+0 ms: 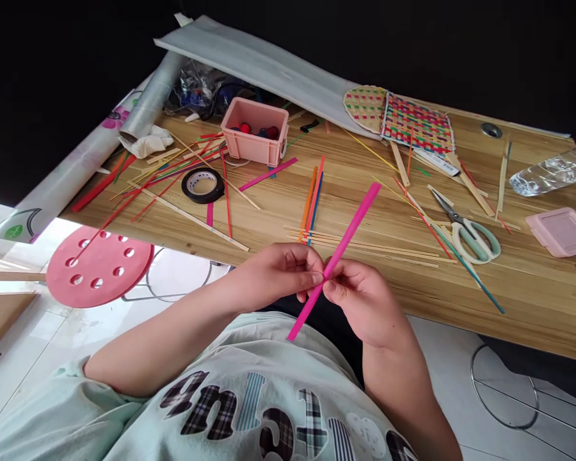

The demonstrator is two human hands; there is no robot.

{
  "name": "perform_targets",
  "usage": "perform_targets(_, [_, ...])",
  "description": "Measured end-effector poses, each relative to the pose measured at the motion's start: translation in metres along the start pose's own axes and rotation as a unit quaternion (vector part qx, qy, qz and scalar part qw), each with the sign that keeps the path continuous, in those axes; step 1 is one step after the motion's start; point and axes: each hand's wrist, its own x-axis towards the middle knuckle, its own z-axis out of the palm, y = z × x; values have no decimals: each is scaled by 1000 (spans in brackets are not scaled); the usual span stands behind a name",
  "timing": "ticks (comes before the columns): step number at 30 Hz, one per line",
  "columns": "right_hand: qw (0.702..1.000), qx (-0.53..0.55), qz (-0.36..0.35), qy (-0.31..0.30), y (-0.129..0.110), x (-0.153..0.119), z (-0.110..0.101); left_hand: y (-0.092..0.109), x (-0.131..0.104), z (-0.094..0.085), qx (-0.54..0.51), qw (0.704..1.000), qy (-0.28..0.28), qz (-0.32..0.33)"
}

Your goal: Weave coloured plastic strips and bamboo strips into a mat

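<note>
A flat magenta strip (352,225) slants upward to the right between my two hands, above the table's front edge. My left hand (288,272) pinches it from the left near its middle, thumb over bent fingers. On the other side my right hand (355,291) grips the same strip with thumb and forefinger, its fingertips close to those of the left. Just beyond lie orange, red and blue strips (312,202), crossed at their near ends by several thin pale bamboo strips (365,244).
Scissors (470,238) lie right of the strips, near a pink lid (564,232) and a clear bottle (552,169). Black tape (202,185) and a pink box (254,141) are at left among loose strips. Woven pieces (417,121) rest at the back. A red stool (100,266) stands below.
</note>
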Motion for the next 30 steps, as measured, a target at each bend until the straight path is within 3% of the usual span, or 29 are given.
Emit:
perform_targets(8, [993,99,57,-8,7,4,2,3,-4,1,31,999,-42,4])
perform_targets(14, [993,108,54,5,13,4,7,-4,-1,0,30,999,-22,-2])
perform_targets(18, [994,2,-21,104,18,0,9,-8,-1,2,50,997,46,25])
perform_targets(23, [955,-207,-84,193,18,-8,9,-4,-4,8,245,955,129,105])
perform_targets(27, [943,-259,-92,188,12,-11,9,-2,-4,7,309,932,130,136])
perform_targets(30, [954,-246,-79,152,9,-11,9,-6,0,2,228,966,92,79])
